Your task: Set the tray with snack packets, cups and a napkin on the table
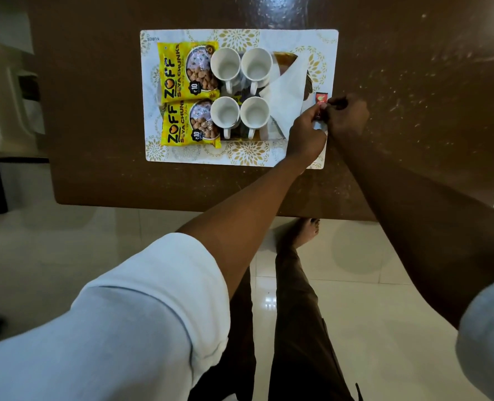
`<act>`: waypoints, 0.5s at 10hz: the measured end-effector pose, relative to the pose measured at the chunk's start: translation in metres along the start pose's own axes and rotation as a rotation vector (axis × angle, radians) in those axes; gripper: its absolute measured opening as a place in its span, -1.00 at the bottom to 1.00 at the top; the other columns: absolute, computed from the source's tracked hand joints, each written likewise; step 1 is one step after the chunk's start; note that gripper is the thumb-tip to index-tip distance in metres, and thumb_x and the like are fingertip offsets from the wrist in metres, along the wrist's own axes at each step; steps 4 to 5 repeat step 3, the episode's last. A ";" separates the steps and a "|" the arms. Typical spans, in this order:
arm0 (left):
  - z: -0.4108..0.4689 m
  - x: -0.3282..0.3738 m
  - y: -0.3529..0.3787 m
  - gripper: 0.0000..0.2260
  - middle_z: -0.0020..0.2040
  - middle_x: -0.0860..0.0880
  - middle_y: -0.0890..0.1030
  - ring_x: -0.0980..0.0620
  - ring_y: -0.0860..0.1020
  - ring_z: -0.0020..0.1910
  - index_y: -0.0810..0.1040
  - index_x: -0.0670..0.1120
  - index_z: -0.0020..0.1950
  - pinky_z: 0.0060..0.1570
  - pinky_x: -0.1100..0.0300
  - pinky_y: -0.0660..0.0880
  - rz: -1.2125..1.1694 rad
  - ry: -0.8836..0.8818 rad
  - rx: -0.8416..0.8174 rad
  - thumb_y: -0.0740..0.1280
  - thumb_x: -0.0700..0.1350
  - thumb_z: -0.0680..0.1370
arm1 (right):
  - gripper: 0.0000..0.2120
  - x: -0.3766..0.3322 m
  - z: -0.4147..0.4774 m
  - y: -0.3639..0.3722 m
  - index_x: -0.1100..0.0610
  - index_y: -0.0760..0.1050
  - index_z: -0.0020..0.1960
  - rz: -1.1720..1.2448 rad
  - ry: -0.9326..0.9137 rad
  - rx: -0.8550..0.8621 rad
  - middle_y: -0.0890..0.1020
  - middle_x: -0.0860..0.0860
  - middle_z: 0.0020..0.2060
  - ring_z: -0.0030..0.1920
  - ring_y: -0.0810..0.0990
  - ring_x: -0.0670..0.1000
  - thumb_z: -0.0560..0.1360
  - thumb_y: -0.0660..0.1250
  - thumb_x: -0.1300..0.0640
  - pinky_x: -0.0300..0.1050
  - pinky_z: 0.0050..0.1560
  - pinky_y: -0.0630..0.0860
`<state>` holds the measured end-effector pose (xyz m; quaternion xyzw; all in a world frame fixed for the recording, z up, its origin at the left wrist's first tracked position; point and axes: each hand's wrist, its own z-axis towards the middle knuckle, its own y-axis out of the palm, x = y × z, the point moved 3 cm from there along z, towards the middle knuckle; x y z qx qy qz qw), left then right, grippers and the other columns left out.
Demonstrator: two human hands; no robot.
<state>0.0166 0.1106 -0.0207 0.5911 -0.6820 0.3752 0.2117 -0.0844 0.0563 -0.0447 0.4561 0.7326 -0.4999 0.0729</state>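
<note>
A white tray (240, 153) with gold flower print lies on the brown table (95, 111). On its left side lie two yellow snack packets (172, 70), one behind the other. Several white cups (225, 65) stand in a square block at the middle. A white napkin (287, 91), folded to a triangle, lies to their right. At the tray's right edge a small red sachet (322, 98) is pinched by both my left hand (306, 134) and my right hand (347, 112), fingertips meeting on it.
The table's near edge runs just below the tray, with pale tiled floor (341, 270) and my foot (303, 233) beyond it. A light chair or furniture piece (5, 96) stands at the left of the table.
</note>
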 end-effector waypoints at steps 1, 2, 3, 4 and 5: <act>-0.005 0.002 -0.004 -0.62 0.42 -0.14 0.54 -0.16 0.50 0.40 0.45 -0.17 0.48 0.42 -0.05 0.43 0.010 0.016 -0.012 0.28 -0.24 0.65 | -0.75 0.004 -0.006 -0.004 0.14 0.66 0.17 -0.013 0.034 0.018 0.71 0.03 0.07 -0.03 0.65 -0.06 0.54 0.46 0.06 -0.23 -0.04 0.57; -0.016 -0.001 -0.017 -0.58 0.47 -0.14 0.48 -0.12 0.46 0.43 0.41 -0.18 0.49 0.39 0.05 0.43 0.053 0.049 -0.021 0.29 -0.32 0.62 | -0.75 0.017 -0.028 -0.012 0.16 0.61 0.19 -0.020 0.086 0.016 0.69 0.08 0.10 -0.03 0.62 -0.02 0.56 0.44 0.08 -0.17 -0.08 0.51; -0.030 -0.001 -0.034 -0.55 0.49 -0.13 0.45 -0.11 0.44 0.45 0.39 -0.17 0.50 0.37 0.08 0.43 0.089 0.009 -0.019 0.28 -0.34 0.61 | -0.75 0.020 -0.053 -0.019 0.16 0.59 0.17 -0.005 0.085 -0.022 0.69 0.10 0.09 0.00 0.65 0.05 0.56 0.45 0.05 -0.10 -0.05 0.57; -0.030 -0.001 -0.034 -0.55 0.49 -0.13 0.45 -0.11 0.44 0.45 0.39 -0.17 0.50 0.37 0.08 0.43 0.089 0.009 -0.019 0.28 -0.34 0.61 | -0.75 0.020 -0.053 -0.019 0.16 0.59 0.17 -0.005 0.085 -0.022 0.69 0.10 0.09 0.00 0.65 0.05 0.56 0.45 0.05 -0.10 -0.05 0.57; -0.030 -0.001 -0.034 -0.55 0.49 -0.13 0.45 -0.11 0.44 0.45 0.39 -0.17 0.50 0.37 0.08 0.43 0.089 0.009 -0.019 0.28 -0.34 0.61 | -0.75 0.020 -0.053 -0.019 0.16 0.59 0.17 -0.005 0.085 -0.022 0.69 0.10 0.09 0.00 0.65 0.05 0.56 0.45 0.05 -0.10 -0.05 0.57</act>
